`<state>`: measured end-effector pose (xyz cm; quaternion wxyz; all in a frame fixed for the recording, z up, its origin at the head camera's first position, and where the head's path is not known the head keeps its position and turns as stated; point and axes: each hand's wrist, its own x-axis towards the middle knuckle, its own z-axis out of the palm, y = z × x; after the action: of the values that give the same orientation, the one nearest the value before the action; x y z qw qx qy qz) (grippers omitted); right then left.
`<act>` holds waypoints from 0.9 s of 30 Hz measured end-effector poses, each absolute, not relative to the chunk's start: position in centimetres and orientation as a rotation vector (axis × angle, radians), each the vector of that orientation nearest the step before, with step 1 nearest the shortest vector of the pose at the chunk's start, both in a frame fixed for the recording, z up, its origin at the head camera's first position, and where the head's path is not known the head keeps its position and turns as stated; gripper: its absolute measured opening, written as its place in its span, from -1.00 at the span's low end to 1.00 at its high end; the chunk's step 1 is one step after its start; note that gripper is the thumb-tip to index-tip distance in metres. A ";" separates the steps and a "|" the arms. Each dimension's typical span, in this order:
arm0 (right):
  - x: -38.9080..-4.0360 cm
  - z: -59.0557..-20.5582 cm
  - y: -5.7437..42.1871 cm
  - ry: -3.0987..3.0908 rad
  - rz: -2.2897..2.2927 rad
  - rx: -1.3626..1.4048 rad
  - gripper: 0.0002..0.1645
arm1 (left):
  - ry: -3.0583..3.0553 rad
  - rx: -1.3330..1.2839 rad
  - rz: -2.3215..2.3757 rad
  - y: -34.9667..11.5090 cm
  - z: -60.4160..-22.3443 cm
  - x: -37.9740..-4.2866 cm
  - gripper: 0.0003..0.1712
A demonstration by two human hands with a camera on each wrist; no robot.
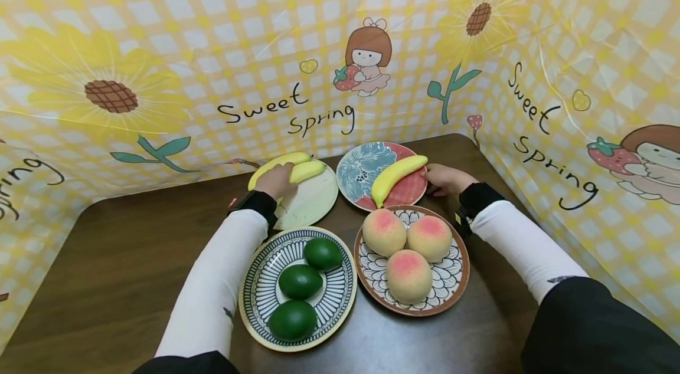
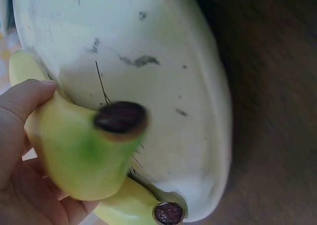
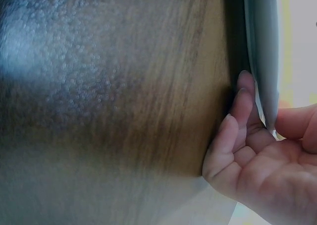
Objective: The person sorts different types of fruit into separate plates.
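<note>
My left hand (image 1: 276, 180) grips a yellow banana (image 2: 84, 140) with a greenish, dark-tipped end, over the pale green plate (image 1: 313, 200). A second banana (image 2: 130, 201) lies beside it along the plate's far left side. At the right, my right hand (image 1: 448, 179) pinches the rim of a blue and red patterned plate (image 1: 357, 176), thumb on one side and fingers beneath, as the right wrist view shows the plate's edge (image 3: 265, 51) between them. A single banana (image 1: 395, 176) rests on that plate. The left fingertips are partly hidden behind the held banana.
Nearer me, a blue-and-white striped plate (image 1: 340, 318) holds three green avocado-like fruits (image 1: 300, 282). Beside it, a brown-rimmed plate (image 1: 459, 276) carries three peaches (image 1: 409, 276). A yellow checked cloth (image 1: 255, 55) stands behind the brown wooden table (image 1: 133, 262) and along its right side.
</note>
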<state>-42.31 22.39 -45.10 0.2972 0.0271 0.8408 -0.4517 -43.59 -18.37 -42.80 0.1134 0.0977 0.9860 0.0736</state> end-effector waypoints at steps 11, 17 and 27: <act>-46.1 -49.8 24.5 2.207 -1.227 0.039 -0.59 | 2.928 0.404 0.242 -18.1 -40.6 -42.5 -0.24; -41.9 -45.0 22.4 2.248 -1.204 0.048 -0.62 | 2.928 0.426 0.317 -16.9 -38.5 -42.1 -0.25; -41.7 -45.0 22.0 2.283 -1.198 0.047 -0.57 | 2.961 0.495 0.347 -13.1 -36.5 -42.1 -0.35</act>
<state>-41.71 21.98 -45.03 0.2778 0.0174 0.8506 -0.4461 -42.12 -13.09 -36.47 0.0596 0.1635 0.9781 0.1145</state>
